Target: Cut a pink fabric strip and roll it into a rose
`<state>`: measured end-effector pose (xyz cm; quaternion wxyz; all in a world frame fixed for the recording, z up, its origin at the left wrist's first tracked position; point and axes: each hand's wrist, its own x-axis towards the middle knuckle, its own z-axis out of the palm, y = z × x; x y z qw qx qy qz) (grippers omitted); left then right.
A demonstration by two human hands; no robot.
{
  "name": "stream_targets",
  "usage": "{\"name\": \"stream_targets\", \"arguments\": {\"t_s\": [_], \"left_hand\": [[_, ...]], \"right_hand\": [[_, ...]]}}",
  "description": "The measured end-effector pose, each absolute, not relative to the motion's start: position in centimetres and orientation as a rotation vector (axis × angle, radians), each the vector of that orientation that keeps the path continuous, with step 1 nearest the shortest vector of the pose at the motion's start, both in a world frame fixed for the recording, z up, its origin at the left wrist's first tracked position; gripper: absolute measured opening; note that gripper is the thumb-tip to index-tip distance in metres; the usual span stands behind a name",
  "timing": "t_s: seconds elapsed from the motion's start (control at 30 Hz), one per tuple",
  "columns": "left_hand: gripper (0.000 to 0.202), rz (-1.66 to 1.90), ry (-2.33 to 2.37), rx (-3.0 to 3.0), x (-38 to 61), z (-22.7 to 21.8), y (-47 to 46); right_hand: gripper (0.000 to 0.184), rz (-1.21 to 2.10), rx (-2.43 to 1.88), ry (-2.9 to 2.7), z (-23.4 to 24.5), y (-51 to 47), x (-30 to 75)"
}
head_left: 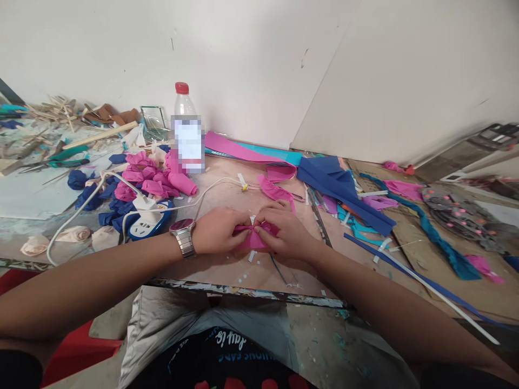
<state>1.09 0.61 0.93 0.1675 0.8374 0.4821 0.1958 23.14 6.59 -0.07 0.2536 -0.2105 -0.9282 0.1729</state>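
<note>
Both hands meet at the middle of the frame, over the near edge of the table [227,273]. The left hand [219,229] and right hand [288,233] are closed, fingertips pinched from either side on one small pink folded piece [254,241]. The piece shows only as a sliver between them, lying low against the tabletop.

The pinch looks tight and narrow. If either hand eases, I judge the fold could spring open. A hard pull might tear or stretch the thin strip. The white cord [203,197] runs just above the knuckles, so a wide sweep could snag it and drag the power strip [148,222] at centre left.

- One bottle [186,127], upper centre left.
- One power strip.
- One wristwatch [183,236].
- Three cream rolls [76,234] at lower left.
- One heap of pink rolls [148,175] and one of blue rolls [95,197], too tangled to count singly.
- One large blue sheet [338,186], centre right.
</note>
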Motion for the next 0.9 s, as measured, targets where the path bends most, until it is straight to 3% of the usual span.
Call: {"name": "stream_targets", "arguments": {"t_s": [0.9], "left_hand": [[0.031,0.564,1.149,2.127,0.2,0.6,1.6]], "right_hand": [[0.011,0.477,-0.53,-2.561,0.3,6.6,23.3]]}}
